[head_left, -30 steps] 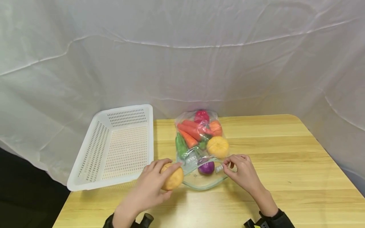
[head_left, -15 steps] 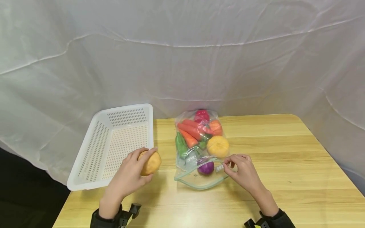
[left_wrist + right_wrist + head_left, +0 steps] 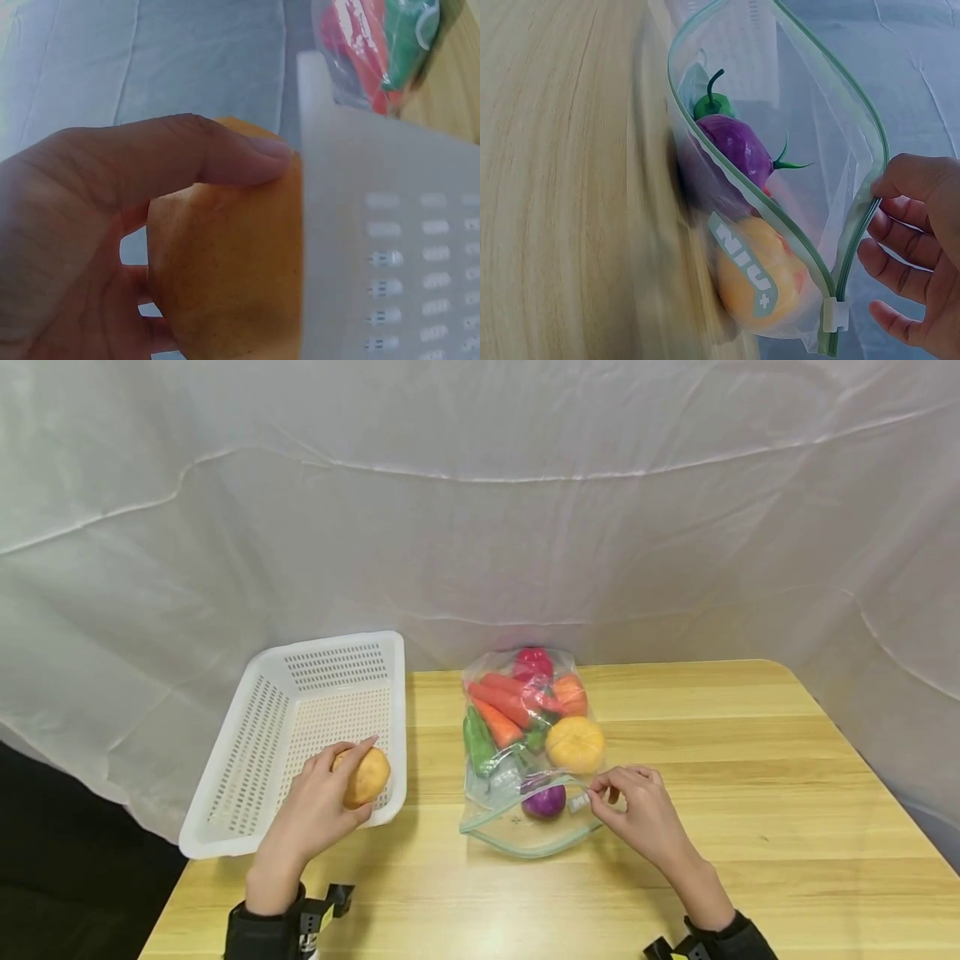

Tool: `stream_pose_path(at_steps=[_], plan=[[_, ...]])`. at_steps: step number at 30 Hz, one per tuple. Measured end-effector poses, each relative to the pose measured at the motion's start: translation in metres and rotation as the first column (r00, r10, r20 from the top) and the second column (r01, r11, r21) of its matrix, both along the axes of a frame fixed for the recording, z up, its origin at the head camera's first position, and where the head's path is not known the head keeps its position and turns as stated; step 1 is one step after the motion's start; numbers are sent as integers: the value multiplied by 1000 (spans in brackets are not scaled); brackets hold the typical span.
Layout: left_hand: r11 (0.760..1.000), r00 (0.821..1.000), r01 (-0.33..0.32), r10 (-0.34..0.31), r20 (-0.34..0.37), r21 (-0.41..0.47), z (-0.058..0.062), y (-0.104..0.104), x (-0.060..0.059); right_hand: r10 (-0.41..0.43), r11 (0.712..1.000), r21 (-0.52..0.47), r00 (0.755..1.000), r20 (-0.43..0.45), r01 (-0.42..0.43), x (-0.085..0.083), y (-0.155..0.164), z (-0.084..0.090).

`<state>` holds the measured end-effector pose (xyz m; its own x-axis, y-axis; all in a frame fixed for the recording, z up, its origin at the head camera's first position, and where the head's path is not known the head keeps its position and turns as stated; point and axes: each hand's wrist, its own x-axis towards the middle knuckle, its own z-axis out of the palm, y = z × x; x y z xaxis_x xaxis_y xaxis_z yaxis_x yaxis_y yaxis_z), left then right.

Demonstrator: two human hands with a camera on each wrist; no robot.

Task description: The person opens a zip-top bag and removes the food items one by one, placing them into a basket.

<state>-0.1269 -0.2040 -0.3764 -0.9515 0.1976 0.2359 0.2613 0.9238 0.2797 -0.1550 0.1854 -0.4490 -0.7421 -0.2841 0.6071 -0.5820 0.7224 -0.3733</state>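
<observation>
I am carrying a round tan potato (image 3: 366,776) in my left hand (image 3: 318,814), fingers and thumb curled round it. A second ago it was beside the mouth of the clear zip-top plastic bag (image 3: 525,752); now it is hanging over the near right corner of the white perforated plastic basket (image 3: 247,768), so I judge the transfer nearly finished, only the release remaining. My right hand (image 3: 637,814) is still pinching the bag's rim by its white slider, holding the mouth open. A purple onion (image 3: 543,800), orange pumpkin (image 3: 574,745), carrots (image 3: 498,706) and green peppers are lying inside, on the wooden table (image 3: 750,793).
</observation>
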Motion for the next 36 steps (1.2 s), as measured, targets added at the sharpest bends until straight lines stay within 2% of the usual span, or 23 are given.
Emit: stream_pose_path(at_steps=[9, 23, 28, 30, 32, 33, 34, 36], plan=[[1000, 1000, -17, 16, 10, 10, -5, -7, 0, -3, 1000, 2, 1000, 5, 3, 1, 2, -1], [997, 998, -18, 14, 63, 69, -12, -5, -1, 2, 1000, 6, 1000, 5, -2, 2, 3, 1], [998, 999, 15, -17, 27, 69, -12, 1, -1, -3, 1000, 14, 1000, 3, 3, 1, 3, 2], [996, 998, 56, -54, -35, 63, -12, 7, -1, -5, 1000, 17, 1000, 5, 5, 1, 2, 3], [992, 987, 113, -105, -121, 60, -12, 17, 0, -8, 1000, 20, 1000, 6, 8, 1, 2, 3], [986, 973, 158, -145, -177, 59, -12, 24, 0, -8, 1000, 20, 1000, 7, 8, 1, 2, 3], [976, 954, 211, -191, -231, 62, -13, 32, 0, -8, 1000, 22, 1000, 7, 8, 1, 2, 3], [941, 901, 331, -293, -321, 70, -14, 52, 1, -6, 1000, 24, 1000, 4, 6, 1, 1, 4]])
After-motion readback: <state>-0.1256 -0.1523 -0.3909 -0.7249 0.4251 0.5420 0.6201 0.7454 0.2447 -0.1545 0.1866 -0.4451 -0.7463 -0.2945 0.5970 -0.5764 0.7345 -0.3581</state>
